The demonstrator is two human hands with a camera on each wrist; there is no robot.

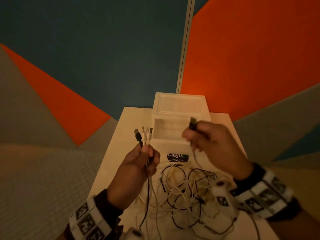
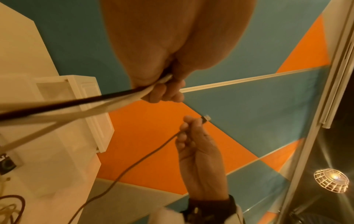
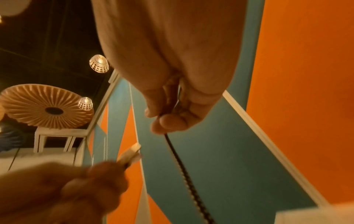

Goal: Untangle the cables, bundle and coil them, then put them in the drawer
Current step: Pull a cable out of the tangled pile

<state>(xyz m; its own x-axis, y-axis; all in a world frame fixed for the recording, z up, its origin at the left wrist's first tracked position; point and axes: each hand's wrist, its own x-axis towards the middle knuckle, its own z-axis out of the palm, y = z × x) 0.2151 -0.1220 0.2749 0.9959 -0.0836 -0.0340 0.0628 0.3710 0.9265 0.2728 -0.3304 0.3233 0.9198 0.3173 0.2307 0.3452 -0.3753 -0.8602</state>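
My left hand (image 1: 138,167) is raised over the table and grips a bunch of cables (image 1: 149,170), their black and white plug ends (image 1: 143,134) fanned out above my fist. To the right, my right hand (image 1: 213,142) pinches a single dark cable (image 1: 194,153) just below its plug (image 1: 192,123). A tangle of black and white cables (image 1: 188,189) lies on the table under both hands. In the left wrist view the held cables (image 2: 80,106) run off to the left and the right hand (image 2: 197,148) holds its plug up. The right wrist view shows the dark cable (image 3: 180,160) hanging from my fingers.
A white plastic drawer unit (image 1: 181,118) stands at the far end of the narrow white table (image 1: 121,153), its drawer front facing me. A sticker reading "ClayG" (image 1: 176,155) lies on the table before it. Orange and teal wall panels surround the table.
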